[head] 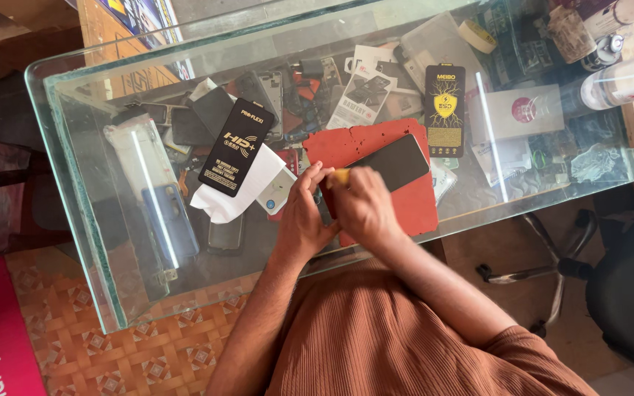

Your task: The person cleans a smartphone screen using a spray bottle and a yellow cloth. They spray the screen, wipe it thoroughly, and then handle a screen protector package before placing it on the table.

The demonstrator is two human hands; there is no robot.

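Observation:
A black smartphone lies on a red mat on top of a glass counter. My right hand is closed around a small yellow tool at the phone's near-left end. My left hand is beside it, fingertips pinched at the same spot next to the yellow tool. Both hands meet over the mat's left edge. What exactly the left fingers pinch is hidden.
A black flat package rests on a white sheet left of the hands. Another black package with a yellow emblem lies right of the mat. Several phone parts and cases lie under the glass. Bottles stand far right. A chair base is below.

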